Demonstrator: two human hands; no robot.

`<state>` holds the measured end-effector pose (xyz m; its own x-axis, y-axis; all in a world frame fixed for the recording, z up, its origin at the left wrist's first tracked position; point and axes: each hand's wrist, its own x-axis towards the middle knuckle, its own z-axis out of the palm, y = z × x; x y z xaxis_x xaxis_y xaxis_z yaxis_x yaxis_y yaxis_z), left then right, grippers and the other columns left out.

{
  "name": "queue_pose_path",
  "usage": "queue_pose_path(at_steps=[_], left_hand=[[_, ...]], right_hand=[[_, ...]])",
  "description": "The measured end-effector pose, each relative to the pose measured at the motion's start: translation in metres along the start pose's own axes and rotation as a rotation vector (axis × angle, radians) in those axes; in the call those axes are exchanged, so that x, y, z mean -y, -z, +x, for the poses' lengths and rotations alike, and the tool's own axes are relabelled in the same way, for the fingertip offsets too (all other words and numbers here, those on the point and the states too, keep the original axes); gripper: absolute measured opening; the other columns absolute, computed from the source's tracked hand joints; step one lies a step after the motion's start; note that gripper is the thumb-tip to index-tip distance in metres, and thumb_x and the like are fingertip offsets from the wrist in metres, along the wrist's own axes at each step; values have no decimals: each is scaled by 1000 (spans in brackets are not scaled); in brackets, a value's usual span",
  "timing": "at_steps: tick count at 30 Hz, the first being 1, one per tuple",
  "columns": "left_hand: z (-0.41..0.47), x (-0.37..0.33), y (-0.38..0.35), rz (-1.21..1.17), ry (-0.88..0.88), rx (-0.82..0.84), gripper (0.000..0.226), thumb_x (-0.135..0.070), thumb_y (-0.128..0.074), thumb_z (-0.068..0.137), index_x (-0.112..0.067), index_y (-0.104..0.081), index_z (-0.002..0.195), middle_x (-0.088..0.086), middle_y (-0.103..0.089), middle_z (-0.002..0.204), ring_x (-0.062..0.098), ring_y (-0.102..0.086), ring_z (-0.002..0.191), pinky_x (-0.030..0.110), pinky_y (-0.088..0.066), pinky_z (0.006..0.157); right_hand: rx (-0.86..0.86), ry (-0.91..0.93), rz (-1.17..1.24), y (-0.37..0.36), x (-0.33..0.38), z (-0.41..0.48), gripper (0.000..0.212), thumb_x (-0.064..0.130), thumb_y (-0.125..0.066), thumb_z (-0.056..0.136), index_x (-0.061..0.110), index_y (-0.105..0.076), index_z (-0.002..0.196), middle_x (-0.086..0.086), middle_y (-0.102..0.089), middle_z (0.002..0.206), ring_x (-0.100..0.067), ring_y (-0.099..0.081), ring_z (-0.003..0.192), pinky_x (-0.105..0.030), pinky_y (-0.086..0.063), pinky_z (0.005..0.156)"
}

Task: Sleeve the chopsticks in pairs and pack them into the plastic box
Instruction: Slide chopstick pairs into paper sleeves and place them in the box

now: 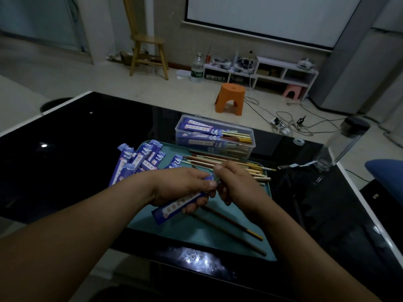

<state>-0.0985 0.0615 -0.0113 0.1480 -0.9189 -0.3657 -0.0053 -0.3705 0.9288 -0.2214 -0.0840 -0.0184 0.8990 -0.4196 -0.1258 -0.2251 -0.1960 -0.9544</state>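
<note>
— Hands?
— We see left hand (181, 186) fingers curled round a blue sleeve (174, 207); right hand (237, 184) fingers curled at its mouth, grip unclear.
— Containers?
— Plastic box (180, 138) beyond the fingers: sleeved pairs (209, 132). Tray (196, 232) beneath them: loose chopsticks (218, 163).

A dim room with a pale tiled floor (91, 77): wooden chair (148, 46) upper left, orange plastic stool (231, 97) centre, low white shelf unit (281, 70) and white projection screen (272, 16) upper right.

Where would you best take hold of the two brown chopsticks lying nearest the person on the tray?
Probably pinch their free near-right ends from above: the chopsticks lie flat on the tray, and their far ends run under the left hand.
</note>
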Motion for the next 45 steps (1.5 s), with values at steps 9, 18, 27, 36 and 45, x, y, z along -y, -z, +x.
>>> queue_pose_path(at_steps=[9, 18, 27, 36, 45], left_hand=[[8, 7, 24, 49, -81, -484, 37, -49, -55, 102, -13, -62, 97, 10, -64, 78, 22, -58, 60, 26, -46, 51], [19, 9, 19, -45, -149, -506, 20, -25, -56, 105, -9, -58, 93, 4, -51, 65, 16, -45, 50, 27, -34, 48], [25, 15, 33, -55, -141, -803, 27, -39, -60, 101, -22, -59, 121, 8, -69, 100, 22, -66, 82, 45, -59, 81], [26, 8, 43, -193, -199, -856, 23, -35, -54, 105, -18, -56, 120, 9, -67, 107, 19, -64, 85, 30, -51, 68], [23, 8, 48, -207, -175, -872, 20, -31, -54, 105, -16, -55, 118, 10, -65, 103, 21, -62, 80, 33, -49, 66]], right_hand=[[-329, -49, 226, 30, -9, 17, 24, 28, -49, 110, 11, -56, 93, -4, -51, 66, -15, -45, 53, -30, -36, 50], [-310, -160, 334, 32, -16, 21, 26, 32, -43, 108, 13, -60, 109, -1, -56, 66, -14, -48, 54, -29, -38, 50], [-309, -205, 380, 32, -22, 32, 14, 12, -47, 104, 12, -55, 92, -3, -51, 65, -14, -44, 53, -29, -36, 52], [-382, -239, 499, 54, 5, 118, 22, 16, -46, 103, 16, -54, 83, -1, -47, 66, -13, -43, 51, -26, -38, 48], [-665, -217, 237, 56, 1, 145, 25, 24, -53, 103, 6, -66, 112, -13, -71, 95, -21, -68, 69, -28, -50, 52]])
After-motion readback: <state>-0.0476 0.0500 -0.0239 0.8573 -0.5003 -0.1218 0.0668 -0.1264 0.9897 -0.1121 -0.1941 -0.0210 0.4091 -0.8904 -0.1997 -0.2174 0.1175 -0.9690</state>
